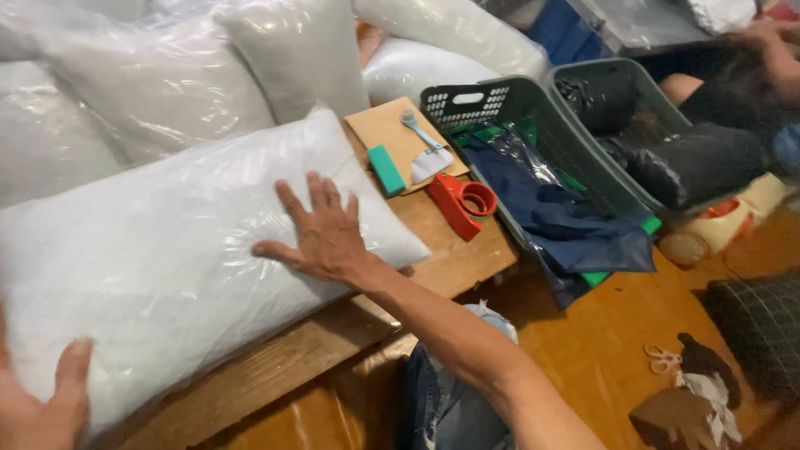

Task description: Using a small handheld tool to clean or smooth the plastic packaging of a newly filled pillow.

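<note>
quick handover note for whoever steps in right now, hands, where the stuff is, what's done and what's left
Right hand: open, flat on the plastic-wrapped pillow, fingers spread.
Left hand: open grip on the pillow's near left end.
The pillow lies across the low wooden table. Beyond it on the table: a red tape dispenser, a teal block and a small scraper on a brown envelope.
Done: pillow is in its plastic bag. More wrapped pillows are piled behind.
Left: cannot tell whether the bag is sealed.

A pillow lies on the worktop; right of it a tape dispenser, then two baskets.
</note>
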